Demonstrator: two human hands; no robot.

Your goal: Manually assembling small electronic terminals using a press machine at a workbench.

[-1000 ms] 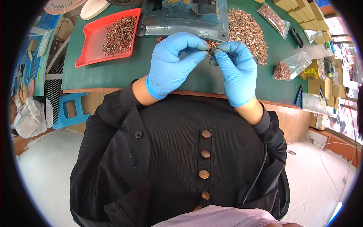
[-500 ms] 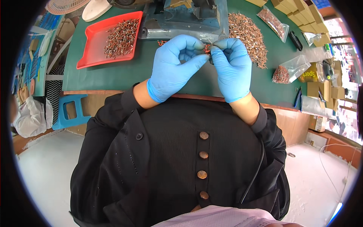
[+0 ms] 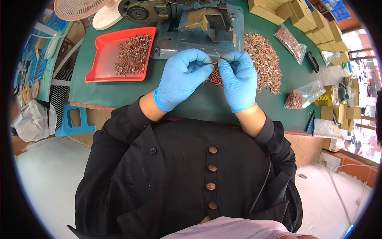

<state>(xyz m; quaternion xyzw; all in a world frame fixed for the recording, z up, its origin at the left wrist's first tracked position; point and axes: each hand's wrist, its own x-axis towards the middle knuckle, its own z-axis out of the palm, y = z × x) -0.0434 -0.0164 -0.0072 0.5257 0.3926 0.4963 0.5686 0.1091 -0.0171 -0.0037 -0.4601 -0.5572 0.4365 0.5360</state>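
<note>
My left hand (image 3: 180, 79), in a blue glove, pinches a small orange-red tube-like piece (image 3: 215, 63) between thumb and forefinger. Facing it, my right hand (image 3: 240, 81), gloved too, has thumb and forefinger closed at a thin metal wire (image 3: 218, 55); its full shape is too small to make out. The fingertips of both hands nearly meet above the green table. Below them lies a little heap of red pieces (image 3: 215, 77), partly hidden by the hands. Just beyond stands the grey-blue metal base (image 3: 167, 42) of a bench machine.
A red tray (image 3: 104, 55) with small copper-coloured pieces lies at the left, beside a fan (image 3: 77, 8). To the right are a large pile of similar pieces (image 3: 262, 61), filled plastic bags (image 3: 290, 43), a black tool (image 3: 312, 62) and cardboard boxes (image 3: 308, 18). A blue stool (image 3: 75, 119) stands left.
The view has tilted, showing more of the machine. My hands remain close together, and the orange-red piece now shows more plainly between the fingertips, as does the heap below.
</note>
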